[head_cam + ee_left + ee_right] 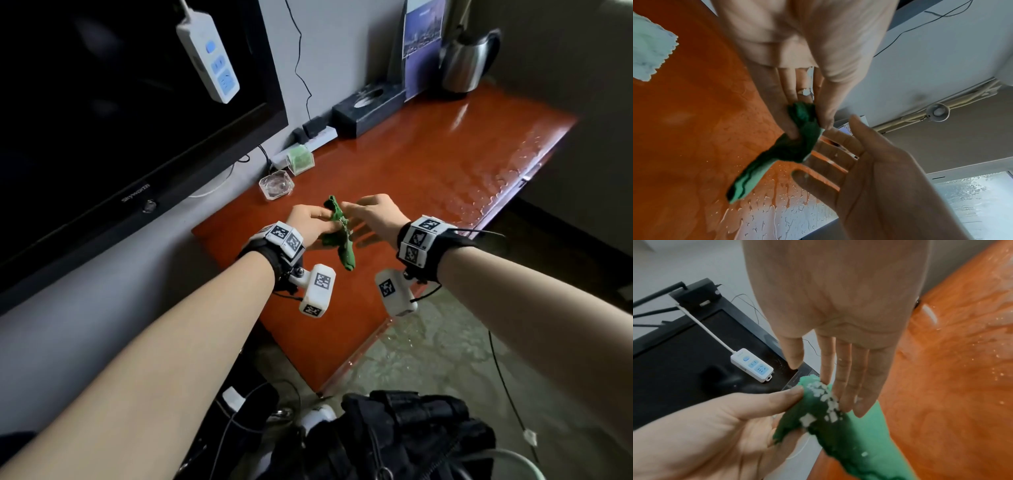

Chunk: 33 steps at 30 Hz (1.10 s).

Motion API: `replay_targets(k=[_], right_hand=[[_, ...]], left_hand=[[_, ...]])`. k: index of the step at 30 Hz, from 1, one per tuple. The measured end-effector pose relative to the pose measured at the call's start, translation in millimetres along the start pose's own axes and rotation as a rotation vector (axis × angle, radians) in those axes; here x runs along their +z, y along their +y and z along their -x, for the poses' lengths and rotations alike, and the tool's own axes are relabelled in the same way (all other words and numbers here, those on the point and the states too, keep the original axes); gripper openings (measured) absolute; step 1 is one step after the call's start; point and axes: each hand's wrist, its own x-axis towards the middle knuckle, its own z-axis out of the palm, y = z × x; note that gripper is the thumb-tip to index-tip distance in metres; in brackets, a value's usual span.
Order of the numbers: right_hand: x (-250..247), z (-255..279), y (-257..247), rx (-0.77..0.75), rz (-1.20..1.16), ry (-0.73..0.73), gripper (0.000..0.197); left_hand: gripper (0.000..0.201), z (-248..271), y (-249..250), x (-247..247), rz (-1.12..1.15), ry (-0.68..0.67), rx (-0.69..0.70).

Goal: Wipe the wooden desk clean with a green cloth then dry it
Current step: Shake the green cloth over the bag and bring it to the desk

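Above the wet worktop (428, 144), a bunched green cloth (340, 236) is pinched by the left hand (308, 224), while the right hand's (375, 216) straight fingers (846, 386) are laid against it.

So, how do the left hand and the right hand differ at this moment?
The left hand pinches the green cloth between thumb and fingers; the right hand holds nothing.
The left hand's fingers are curled round the cloth; the right hand's fingers are straight, their tips touching it.
Both are bare and held above the wet wooden desk.
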Motion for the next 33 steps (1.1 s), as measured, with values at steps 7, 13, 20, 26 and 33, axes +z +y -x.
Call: replay_targets(k=[7,13,20,26,33], right_hand=[[6,-17,-3,0.059,-0.093,0.087,0.024],[10,-28,-12,0.025,-0.176,0.021,0.012],[-2,-57,10,0.096,0.074,0.169,0.011],[-22,-83,12,0.104,0.453,0.046,0.009],[-15,-107,-23,-0.144,0.481,-0.202,0.043]], left_hand=[[0.014,-19,4,-3,0.003,-0.024,0.038],[0.007,-37,16,-23,0.022,-0.024,-0.007],[0.01,-59,27,-53,0.159,0.073,-0.122],[0.008,-76,36,-49,-0.12,0.11,0.012],[0.025,-90,44,-31,-0.321,0.103,0.165]])
